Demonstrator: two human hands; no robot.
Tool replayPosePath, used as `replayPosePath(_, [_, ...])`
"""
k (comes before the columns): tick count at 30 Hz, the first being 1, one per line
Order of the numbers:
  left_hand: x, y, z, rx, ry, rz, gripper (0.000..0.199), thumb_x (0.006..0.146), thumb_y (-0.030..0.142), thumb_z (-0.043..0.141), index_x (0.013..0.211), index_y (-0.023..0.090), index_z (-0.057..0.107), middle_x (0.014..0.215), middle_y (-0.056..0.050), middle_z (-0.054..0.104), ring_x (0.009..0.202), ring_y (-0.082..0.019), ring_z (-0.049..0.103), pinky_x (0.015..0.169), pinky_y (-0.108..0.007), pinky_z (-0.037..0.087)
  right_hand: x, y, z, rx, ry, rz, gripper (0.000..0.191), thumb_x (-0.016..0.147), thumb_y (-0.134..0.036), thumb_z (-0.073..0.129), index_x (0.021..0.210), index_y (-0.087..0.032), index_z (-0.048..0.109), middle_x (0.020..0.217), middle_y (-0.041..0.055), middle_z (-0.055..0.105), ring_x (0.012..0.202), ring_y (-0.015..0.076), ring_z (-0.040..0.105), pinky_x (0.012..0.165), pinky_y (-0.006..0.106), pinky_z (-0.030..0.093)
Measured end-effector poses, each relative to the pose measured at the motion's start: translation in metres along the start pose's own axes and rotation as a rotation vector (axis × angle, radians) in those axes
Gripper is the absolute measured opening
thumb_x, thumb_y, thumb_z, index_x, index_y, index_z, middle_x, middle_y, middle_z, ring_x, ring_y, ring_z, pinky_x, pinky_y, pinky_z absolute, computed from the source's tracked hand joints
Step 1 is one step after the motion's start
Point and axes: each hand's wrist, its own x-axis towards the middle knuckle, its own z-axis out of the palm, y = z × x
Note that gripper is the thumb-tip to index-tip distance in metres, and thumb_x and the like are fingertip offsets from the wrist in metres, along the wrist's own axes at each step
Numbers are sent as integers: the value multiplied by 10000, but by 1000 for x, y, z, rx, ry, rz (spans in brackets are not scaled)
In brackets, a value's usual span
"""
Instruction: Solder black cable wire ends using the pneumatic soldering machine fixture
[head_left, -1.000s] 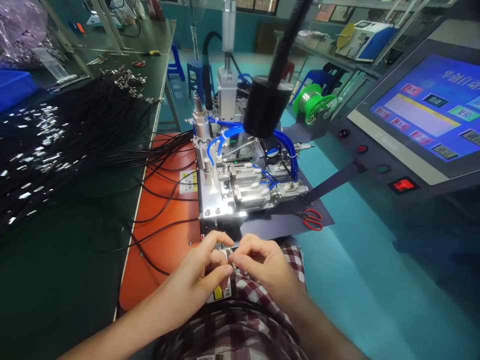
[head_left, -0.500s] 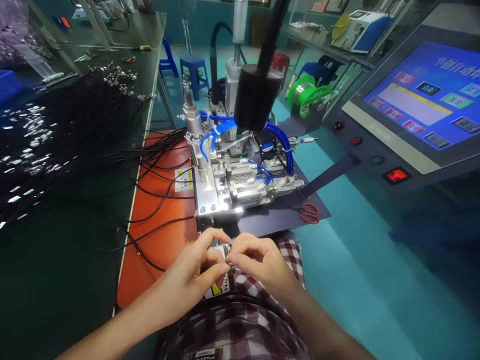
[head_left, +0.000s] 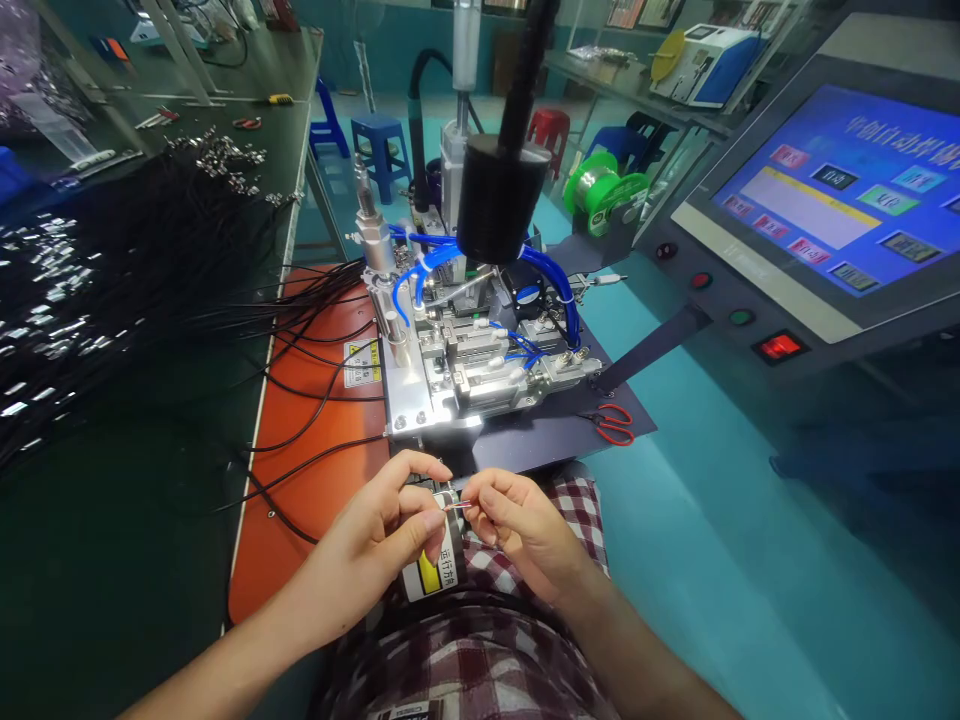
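Note:
Thin coloured wires (head_left: 457, 506) bridge the small gap between my two hands, just in front of the machine. My left hand (head_left: 394, 520) pinches them between the thumb and a curled finger, while its index finger arches above. On the other side, the fingertips of my right hand (head_left: 521, 520) close on the wires' far end. How far the wires run inside the left hand is hidden. Under the hands is a white and yellow label (head_left: 431, 572). The metal machine (head_left: 487, 375) with blue air tubes stands beyond.
Black cables (head_left: 319, 400) trail over the orange mat (head_left: 300, 500) from a large cable heap (head_left: 112, 270) at left. Red-handled scissors (head_left: 615, 425) lie on the dark base plate. A control screen (head_left: 840, 190) rises at right, near a green solder reel (head_left: 600, 195). A black cylinder (head_left: 501, 200) hangs overhead.
My right hand has turned and its fingers have drawn together, bringing the coloured wires into view between the hands. The left hand stays pinched. The whole view has shifted slightly.

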Motion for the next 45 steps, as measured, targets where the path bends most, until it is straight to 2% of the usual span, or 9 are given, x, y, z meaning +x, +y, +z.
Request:
replayPosePath(9, [-1,-4,-1,-60,2,10,200,913,323,470,1084,243,405,641,52,524,488,-54,328,437,-170,210,2,2,5,104,-50,50,234,693,-325,760,676,-134,624,620,-21,519,534,66,353,519,212,246])
replayPosePath(14, [-1,-6,-2,-109,-2,13,212,910,327,479,1091,243,407,640,54,513,499,-56,357,437,-168,218,2,2,6,146,-134,127,196,721,-287,731,696,-125,623,535,-53,440,473,47,312,492,210,196])
replayPosePath(20, [-1,-8,-1,-112,20,28,215,911,338,480,1090,242,409,646,57,503,510,-57,371,443,-172,231,1,6,7,26,-22,-17,169,691,-278,755,692,-151,644,556,-38,509,487,65,364,476,219,213])
replayPosePath(25, [-1,-8,-1,-79,15,32,200,913,330,476,1086,248,417,650,53,505,524,-67,396,438,-177,220,2,4,4,6,-32,27,167,636,-255,786,708,-158,671,627,-19,567,509,73,406,512,233,282])
replayPosePath(29, [-1,-8,0,-54,16,35,200,910,327,479,1086,245,429,658,47,510,542,-75,415,441,-182,222,3,-1,3,15,-44,40,160,645,-260,779,691,-151,671,579,-30,547,484,65,394,466,211,254])
replayPosePath(36, [-1,-7,-2,-94,-27,52,194,903,323,498,1062,233,433,642,45,523,567,-81,431,472,-185,255,6,1,3,287,-238,267,225,640,-228,802,660,-109,612,556,-46,497,425,8,313,428,158,204])
replayPosePath(42, [-4,-5,-5,-178,-119,70,190,907,297,503,1079,237,452,652,42,495,611,-82,430,517,-175,299,8,1,0,513,-366,576,228,663,-198,787,721,-99,589,610,-72,461,401,-31,238,447,110,278])
replayPosePath(45, [-4,-4,-7,-221,-137,63,193,900,301,513,1076,237,466,650,42,470,594,-78,408,497,-169,281,7,0,5,494,-361,578,211,674,-193,771,715,-104,584,581,-76,449,395,-22,231,433,124,262])
